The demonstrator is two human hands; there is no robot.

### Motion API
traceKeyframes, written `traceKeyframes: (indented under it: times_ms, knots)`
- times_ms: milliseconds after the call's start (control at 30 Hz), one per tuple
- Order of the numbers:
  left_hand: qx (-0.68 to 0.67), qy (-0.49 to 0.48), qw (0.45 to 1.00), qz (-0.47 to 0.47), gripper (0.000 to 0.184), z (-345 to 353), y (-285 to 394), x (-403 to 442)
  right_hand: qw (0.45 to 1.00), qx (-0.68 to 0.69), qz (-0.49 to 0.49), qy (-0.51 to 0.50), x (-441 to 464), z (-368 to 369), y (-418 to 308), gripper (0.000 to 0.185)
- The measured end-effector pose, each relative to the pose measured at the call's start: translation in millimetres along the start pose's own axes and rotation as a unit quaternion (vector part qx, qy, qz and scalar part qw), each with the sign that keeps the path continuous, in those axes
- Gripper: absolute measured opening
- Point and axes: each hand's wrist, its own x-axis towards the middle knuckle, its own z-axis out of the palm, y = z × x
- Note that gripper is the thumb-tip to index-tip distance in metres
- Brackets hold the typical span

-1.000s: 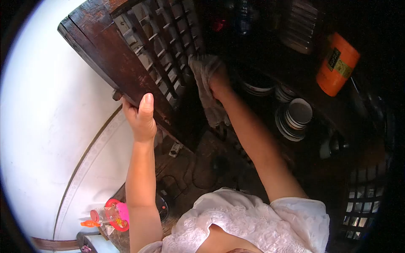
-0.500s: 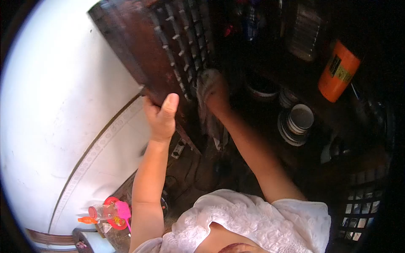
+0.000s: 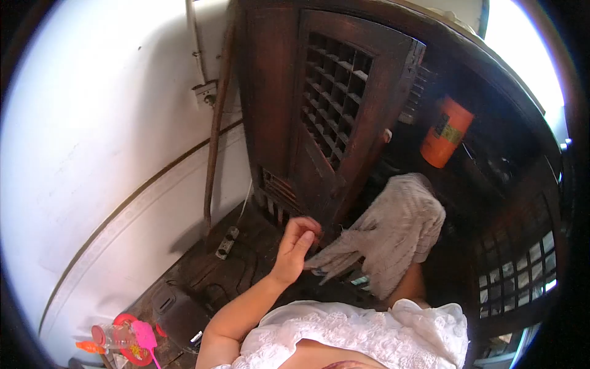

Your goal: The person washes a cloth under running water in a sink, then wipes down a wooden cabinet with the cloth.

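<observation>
Near the middle, the left hand (image 3: pixel 290 255) has half-curled fingers; whether they grip anything is unclear. Just right, 1 grey cloth (image 3: pixel 396 224) covers the right hand, hiding its fingers and grip. Farther are 1 cabinet door (image 3: pixel 338 92) and, right, 1 orange container (image 3: pixel 440 146).

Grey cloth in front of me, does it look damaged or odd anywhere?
Possibly. The grey cloth partly hides the right forearm, and its end near the left hand trails into ragged strips, so it may be worn; whether torn or just bunched, I can't tell.
</observation>
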Motion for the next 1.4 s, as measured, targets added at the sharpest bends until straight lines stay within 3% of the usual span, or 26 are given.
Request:
traceKeyframes:
  times_ms: [67, 133, 167, 200, 267, 300, 367, 400, 433, 467, 500, 533, 633, 700, 733, 767, 833, 933, 1000, 1067, 1100, 1233, 1267, 1300, 1333, 1400]
  knots:
    - [-0.104, -0.018, 0.97, -0.219, 0.024, 14, -13, -14, 0.99, -0.085, 0.025, -0.113, 2, 20, -3, 0.037]
    - [-0.261, 0.0, 0.92, -0.293, 0.035, 22, -32, -25, 0.911, -0.238, 0.037, -0.336, 2, 57, -1, 0.036]
    - [-0.378, -0.009, 0.876, -0.299, 0.038, 6, -54, -40, 0.805, -0.344, 0.015, -0.483, 3, 93, -1, 0.035]
    - [-0.378, -0.014, 0.876, -0.299, 0.038, 5, -43, -41, 0.635, -0.446, -0.012, -0.631, 0, 139, -13, 0.038]
    - [-0.247, -0.013, 0.939, -0.239, 0.035, 13, 11, -36, 0.506, -0.533, -0.133, -0.665, -24, 152, -24, 0.036]
    - [-0.176, -0.008, 0.963, -0.202, 0.034, 23, 40, -31, 0.685, -0.335, -0.242, -0.599, -29, 136, -35, 0.031]
    - [-0.042, 0.004, 0.991, -0.126, 0.032, 28, 77, -17, 0.711, -0.336, -0.258, -0.561, -19, 117, -106, 0.028]
    - [0.338, -0.068, 0.934, -0.089, 0.029, 19, 73, 1, 0.706, -0.377, -0.413, -0.435, -8, 115, -122, 0.033]
    - [0.666, -0.108, 0.737, -0.022, 0.027, 9, 69, 18, 0.677, -0.44, -0.54, -0.237, 3, 114, -139, 0.038]
    - [0.591, -0.077, 0.802, -0.034, 0.028, 4, 74, 20, 0.652, -0.474, -0.59, -0.043, 14, 113, -155, 0.044]
    - [0.509, -0.046, 0.859, -0.04, 0.028, -1, 78, 22, 0.689, -0.437, -0.578, -0.023, 27, 120, -158, 0.051]
    - [0.462, -0.009, 0.885, 0.054, 0.033, 3, 93, 27, 0.722, -0.394, -0.569, -0.003, 44, 131, -161, 0.06]
    - [0.511, 0.052, 0.768, 0.382, 0.048, 31, 135, 68, 0.839, -0.168, -0.484, -0.18, 97, 159, -139, 0.063]
    - [0.55, 0.06, 0.715, 0.426, 0.046, 52, 141, 119, 0.879, -0.135, -0.42, -0.182, 98, 169, -131, 0.059]
    - [0.386, 0.108, 0.869, 0.292, 0.045, 74, 154, 155, 0.879, -0.102, -0.423, -0.195, 100, 172, -132, 0.059]
    - [0.192, 0.142, 0.961, 0.138, 0.044, 95, 167, 186, 0.878, -0.07, -0.425, -0.208, 102, 174, -131, 0.059]
    - [-0.015, 0.163, 0.986, -0.03, 0.044, 100, 169, 206, 0.881, -0.002, -0.416, -0.224, 105, 174, -126, 0.059]
    - [0.153, 0.062, 0.964, 0.21, 0.049, 73, 138, 218, 0.889, -0.035, -0.422, -0.178, 103, 172, -124, 0.056]
    - [0.258, -0.009, 0.896, 0.362, 0.053, 53, 111, 223, 0.898, -0.029, -0.41, -0.158, 108, 165, -122, 0.052]
    - [0.075, -0.021, 0.94, 0.334, 0.052, 52, 75, 215, 0.905, -0.039, -0.404, -0.125, 114, 151, -125, 0.048]
    - [-0.051, -0.043, 0.973, 0.222, 0.054, 45, 43, 212, 0.908, -0.036, -0.397, -0.129, 121, 142, -126, 0.046]
    - [-0.036, -0.052, 0.982, 0.178, 0.056, 43, 9, 205, 0.911, -0.068, -0.394, -0.102, 139, 115, -129, 0.043]
    - [0.21, 0.04, 0.933, 0.289, 0.056, 44, 11, 218, 0.911, -0.078, -0.393, -0.097, 141, 112, -131, 0.043]
    - [0.438, 0.131, 0.808, 0.373, 0.057, 45, 16, 233, 0.911, -0.089, -0.393, -0.091, 143, 110, -132, 0.043]
    - [0.373, 0.161, 0.848, 0.34, 0.056, 44, 20, 256, 0.911, -0.084, -0.388, -0.113, 143, 109, -135, 0.043]
    - [0.338, 0.156, 0.841, 0.391, 0.057, 53, 49, 282, 0.912, -0.081, -0.381, -0.13, 142, 105, -139, 0.044]
